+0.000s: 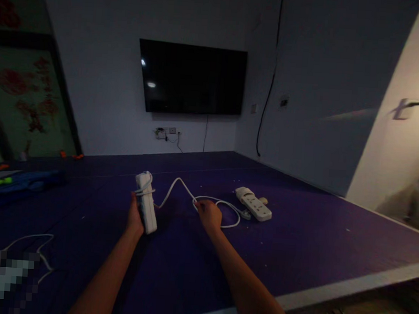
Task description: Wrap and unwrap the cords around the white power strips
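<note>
My left hand (136, 217) grips a white power strip (148, 212) from its left side and holds it upright above the purple surface (180, 270). White cord is wound around the strip's upper end. From there the cord (176, 182) arches over to my right hand (209, 215), whose fingers are pinched on it. Past that hand the cord lies in a loose loop, ending at a plug (245, 214). Just right of the plug a second white power strip (258, 207) lies flat, with cord wrapped around its far end.
A wall-mounted television (193, 79) hangs at the back, above wall sockets (170, 131). Blue cloth (24, 182) lies at the left. Another thin white cord (46, 260) is at the lower left. The surface's pale edge (347, 284) runs along the lower right.
</note>
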A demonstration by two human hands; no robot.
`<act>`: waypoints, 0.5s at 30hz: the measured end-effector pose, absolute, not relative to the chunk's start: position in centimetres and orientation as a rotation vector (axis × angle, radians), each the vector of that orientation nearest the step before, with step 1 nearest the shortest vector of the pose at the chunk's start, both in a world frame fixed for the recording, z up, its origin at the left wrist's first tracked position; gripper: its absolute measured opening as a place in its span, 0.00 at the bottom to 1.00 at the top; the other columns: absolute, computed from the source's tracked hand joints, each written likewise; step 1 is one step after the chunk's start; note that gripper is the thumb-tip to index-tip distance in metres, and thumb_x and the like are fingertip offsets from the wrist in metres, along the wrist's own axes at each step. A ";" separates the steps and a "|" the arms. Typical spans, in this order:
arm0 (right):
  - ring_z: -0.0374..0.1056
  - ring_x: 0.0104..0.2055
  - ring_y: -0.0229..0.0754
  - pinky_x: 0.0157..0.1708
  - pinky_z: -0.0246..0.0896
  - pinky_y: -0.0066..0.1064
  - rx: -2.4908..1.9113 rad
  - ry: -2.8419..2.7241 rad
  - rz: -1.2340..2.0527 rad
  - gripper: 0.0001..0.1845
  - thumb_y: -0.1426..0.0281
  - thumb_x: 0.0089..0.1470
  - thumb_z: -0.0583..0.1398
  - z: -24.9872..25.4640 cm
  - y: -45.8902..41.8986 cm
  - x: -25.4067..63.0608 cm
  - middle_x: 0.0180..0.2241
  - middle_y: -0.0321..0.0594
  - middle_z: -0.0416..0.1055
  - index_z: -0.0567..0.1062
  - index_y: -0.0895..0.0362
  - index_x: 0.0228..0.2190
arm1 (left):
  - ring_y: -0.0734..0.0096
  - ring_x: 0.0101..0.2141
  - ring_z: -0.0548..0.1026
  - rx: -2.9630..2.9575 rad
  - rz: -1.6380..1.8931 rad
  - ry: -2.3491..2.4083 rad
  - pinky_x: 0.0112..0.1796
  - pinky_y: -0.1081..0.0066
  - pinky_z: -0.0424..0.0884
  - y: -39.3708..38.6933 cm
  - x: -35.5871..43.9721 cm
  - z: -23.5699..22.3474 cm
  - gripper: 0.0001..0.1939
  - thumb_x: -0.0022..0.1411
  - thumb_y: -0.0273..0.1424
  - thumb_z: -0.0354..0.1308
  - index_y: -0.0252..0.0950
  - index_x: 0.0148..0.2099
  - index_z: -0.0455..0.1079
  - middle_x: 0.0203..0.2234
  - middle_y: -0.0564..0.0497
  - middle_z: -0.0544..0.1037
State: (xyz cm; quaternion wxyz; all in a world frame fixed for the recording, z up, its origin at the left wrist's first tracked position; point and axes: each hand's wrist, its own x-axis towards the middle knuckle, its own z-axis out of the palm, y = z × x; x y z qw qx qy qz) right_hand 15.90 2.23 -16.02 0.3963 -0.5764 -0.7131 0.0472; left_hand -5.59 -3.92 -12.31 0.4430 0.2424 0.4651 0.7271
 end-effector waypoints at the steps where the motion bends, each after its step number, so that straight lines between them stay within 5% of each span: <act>1: 0.70 0.35 0.40 0.29 0.54 0.25 -1.484 -1.811 0.130 0.18 0.56 0.56 0.52 -15.9 2.2 15.9 0.34 0.38 0.76 0.78 0.51 0.32 | 0.74 0.16 0.68 0.626 1.755 1.101 0.19 0.73 0.66 -4.0 -5.4 -12.3 0.30 0.56 0.55 0.43 0.33 0.25 0.69 0.15 0.51 0.70; 9: 0.71 0.32 0.42 0.25 0.51 0.27 -1.562 -1.755 0.137 0.19 0.55 0.54 0.53 -15.7 2.1 16.1 0.30 0.40 0.77 0.79 0.51 0.28 | 0.71 0.19 0.69 1.098 1.239 0.883 0.21 0.71 0.64 -4.6 -4.7 -14.1 0.34 0.41 0.60 0.55 0.31 0.33 0.72 0.19 0.48 0.73; 15: 0.68 0.25 0.41 0.21 0.49 0.27 -1.357 -1.583 0.282 0.21 0.56 0.52 0.55 -16.8 3.0 16.3 0.22 0.43 0.74 0.77 0.57 0.22 | 0.76 0.19 0.63 1.628 0.788 1.014 0.22 0.75 0.57 -4.8 -3.9 -14.0 0.32 0.29 0.57 0.63 0.30 0.24 0.71 0.16 0.52 0.69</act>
